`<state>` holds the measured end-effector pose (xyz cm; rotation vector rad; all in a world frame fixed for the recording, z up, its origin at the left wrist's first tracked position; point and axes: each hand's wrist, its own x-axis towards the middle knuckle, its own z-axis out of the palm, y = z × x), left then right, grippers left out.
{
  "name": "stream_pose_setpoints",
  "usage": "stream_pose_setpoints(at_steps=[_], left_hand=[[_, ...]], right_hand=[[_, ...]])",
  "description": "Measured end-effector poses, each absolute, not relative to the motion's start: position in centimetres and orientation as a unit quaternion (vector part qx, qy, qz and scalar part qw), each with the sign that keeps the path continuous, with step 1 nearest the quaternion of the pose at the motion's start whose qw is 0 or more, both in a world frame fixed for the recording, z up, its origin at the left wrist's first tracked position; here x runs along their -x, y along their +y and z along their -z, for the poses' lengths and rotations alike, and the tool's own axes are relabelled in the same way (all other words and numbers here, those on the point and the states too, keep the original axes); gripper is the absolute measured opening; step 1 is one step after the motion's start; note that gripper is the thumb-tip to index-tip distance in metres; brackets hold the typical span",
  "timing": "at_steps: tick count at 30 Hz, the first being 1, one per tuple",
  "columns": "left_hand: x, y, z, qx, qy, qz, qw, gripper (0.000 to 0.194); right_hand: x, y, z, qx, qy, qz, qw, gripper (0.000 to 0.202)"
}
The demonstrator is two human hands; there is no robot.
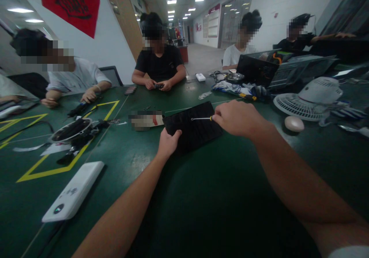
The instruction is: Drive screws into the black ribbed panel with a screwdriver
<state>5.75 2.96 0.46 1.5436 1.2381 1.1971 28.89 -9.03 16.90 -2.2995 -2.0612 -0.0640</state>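
At the lower left of the frame a white power bank (73, 192) is lying on the green worktop (219, 196), just below a yellow taped outline (66, 165) that is framing a round metal dish (70, 130) of dark parts. Behind it, at the upper left, a person in a white shirt (77, 77) is resting both forearms on the worktop beside a dark tool. Moving toward the centre, your left hand (168, 142) is pressing down on the near left corner of the black panel (192, 128), fingers curled together over its edge, pinning it flat. The panel is lying slightly tilted in the middle of the frame, just right of a blurred card. Your right hand (238, 118) is closing in a fist around the handle of a small screwdriver (201, 118), whose thin shaft is pointing left with its tip touching the panel's upper surface. Across from you, a person in a black shirt (159, 64) is handling a small dark item. To the right a white fan (309, 98) is lying on its back, with a pale rounded object (294, 124) just beside it.
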Motion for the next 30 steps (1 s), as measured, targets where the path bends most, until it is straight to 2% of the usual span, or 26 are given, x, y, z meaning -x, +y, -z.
stream_pose_setpoints(at_steps=[3,6,10,12,30], left_hand=[[-5.8,3.0,-0.5,-0.616,0.489,-0.472,0.399,0.042],[-5.8,2.9,-0.5,-0.612,0.484,-0.47,0.412,0.042],[-5.8,2.9,-0.6,-0.616,0.486,-0.463,0.413,0.04],[-5.7,2.9,-0.6,-0.617,0.484,-0.463,0.413,0.04],[-5.8,2.9,-0.8,-0.616,0.488,-0.462,0.412,0.039]], right_hand=[[-28.9,-9.0,-16.7,0.742,-0.668,0.017,0.046,0.035],[-29.4,-9.4,-16.7,0.727,-0.683,0.028,0.064,0.044],[-30.0,-10.3,-17.6,0.708,-0.693,0.076,0.111,0.024],[-30.2,-10.6,-18.1,0.721,-0.676,0.091,0.122,0.02],[-30.0,-9.3,-16.7,0.725,-0.676,0.092,0.097,0.027]])
